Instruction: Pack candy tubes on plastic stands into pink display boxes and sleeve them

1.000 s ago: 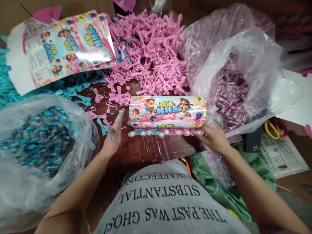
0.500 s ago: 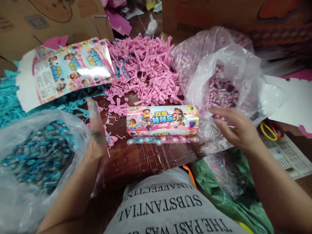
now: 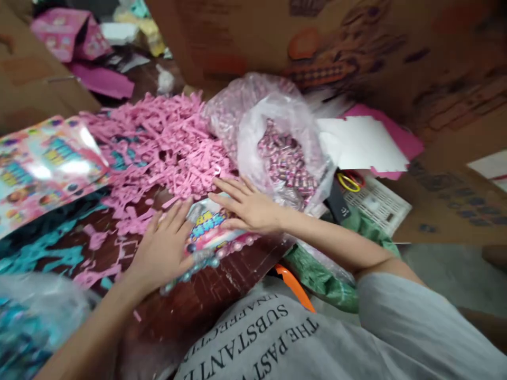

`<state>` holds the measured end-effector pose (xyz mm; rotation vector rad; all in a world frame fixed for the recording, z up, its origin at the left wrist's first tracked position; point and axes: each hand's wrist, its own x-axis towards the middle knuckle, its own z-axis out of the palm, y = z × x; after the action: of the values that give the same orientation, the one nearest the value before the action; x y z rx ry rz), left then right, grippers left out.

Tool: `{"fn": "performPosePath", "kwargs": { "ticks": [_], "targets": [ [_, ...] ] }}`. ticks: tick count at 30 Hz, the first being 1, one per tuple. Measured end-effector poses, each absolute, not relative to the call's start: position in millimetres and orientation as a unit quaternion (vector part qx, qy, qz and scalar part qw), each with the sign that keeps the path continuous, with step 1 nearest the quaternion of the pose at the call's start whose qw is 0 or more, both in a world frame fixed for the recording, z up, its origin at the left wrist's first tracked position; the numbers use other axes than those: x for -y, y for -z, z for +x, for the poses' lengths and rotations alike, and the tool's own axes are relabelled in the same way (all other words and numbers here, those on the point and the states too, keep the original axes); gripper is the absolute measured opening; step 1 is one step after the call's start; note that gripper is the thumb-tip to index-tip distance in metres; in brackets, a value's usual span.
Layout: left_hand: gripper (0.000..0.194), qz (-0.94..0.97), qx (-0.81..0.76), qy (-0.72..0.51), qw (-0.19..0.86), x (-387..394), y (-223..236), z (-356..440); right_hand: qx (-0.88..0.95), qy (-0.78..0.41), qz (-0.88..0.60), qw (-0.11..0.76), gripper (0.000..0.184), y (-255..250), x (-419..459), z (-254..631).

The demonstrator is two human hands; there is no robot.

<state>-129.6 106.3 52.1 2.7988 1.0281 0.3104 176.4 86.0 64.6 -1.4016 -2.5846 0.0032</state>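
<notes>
A colourful printed card sleeve [image 3: 209, 224] lies on the dark brown table [image 3: 233, 277], largely covered by my hands. Along its near edge runs a row of clear bead-like pieces, pink ones [image 3: 240, 244] and blue ones [image 3: 204, 264]. My left hand [image 3: 160, 248] rests over the left end of the sleeve, fingers outstretched. Fingers spread flat, my right hand [image 3: 251, 208] lies across the right end. Just behind are heaped pink plastic pieces [image 3: 166, 142]. An open clear bag [image 3: 247, 140] of small pink capped pieces [image 3: 291, 163] stands beyond my right hand.
At left are a glossy printed sheet [image 3: 47, 163], teal plastic pieces [image 3: 43, 250] and a bag of blue pieces [image 3: 24, 332]. White card [image 3: 362, 142], yellow-handled scissors [image 3: 348, 182] and a grey slotted panel [image 3: 382, 206] lie at right. Large cartons [image 3: 253, 42] stand behind.
Both hands have come in from the sides onto the printed sleeve. The camera view has swung to the right, and the sleeve now appears tilted.
</notes>
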Motion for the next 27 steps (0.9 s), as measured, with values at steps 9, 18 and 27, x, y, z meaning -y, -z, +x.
{"fn": "performPosePath", "kwargs": {
  "ticks": [9,18,27],
  "targets": [
    [0.069,0.922,-0.382,-0.064,-0.03,-90,-44,-136,0.376,0.048,-0.899,0.221,0.082,-37,-121,478],
    [0.089,0.913,-0.4,-0.071,0.033,-94,-48,-152,0.399,-0.067,-0.905,0.13,0.099,-22,-173,565],
    [0.086,0.911,-0.409,-0.035,-0.027,-84,-52,-151,0.485,-0.09,-0.861,0.125,0.042,-13,-289,505]
  ]
}}
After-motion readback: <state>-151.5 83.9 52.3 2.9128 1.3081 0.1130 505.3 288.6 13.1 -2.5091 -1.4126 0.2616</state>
